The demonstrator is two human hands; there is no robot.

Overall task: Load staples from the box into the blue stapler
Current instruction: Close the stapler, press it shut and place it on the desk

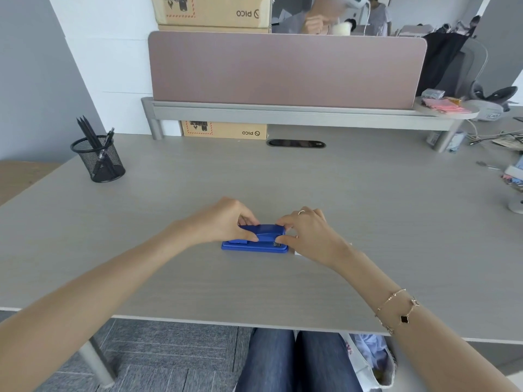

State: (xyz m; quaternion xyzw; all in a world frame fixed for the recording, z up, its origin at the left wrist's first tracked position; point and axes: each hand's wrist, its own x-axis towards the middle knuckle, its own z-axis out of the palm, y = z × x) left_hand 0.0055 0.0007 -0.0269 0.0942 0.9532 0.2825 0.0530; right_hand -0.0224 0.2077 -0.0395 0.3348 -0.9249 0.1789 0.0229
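Note:
The blue stapler lies flat on the grey desk, in the middle near me, its metal front end pointing right. My left hand grips the stapler's rear part from the left, thumb on the near side and fingers on top. My right hand holds the front end of the stapler's top arm with its fingertips. A small white edge peeks out on the desk just under my right hand; I cannot tell whether it is the staple box.
A black mesh pen cup with pencils stands at the back left. A pink divider panel on a grey shelf closes the back. Cardboard boxes sit behind. Clutter and cables lie at the right edge.

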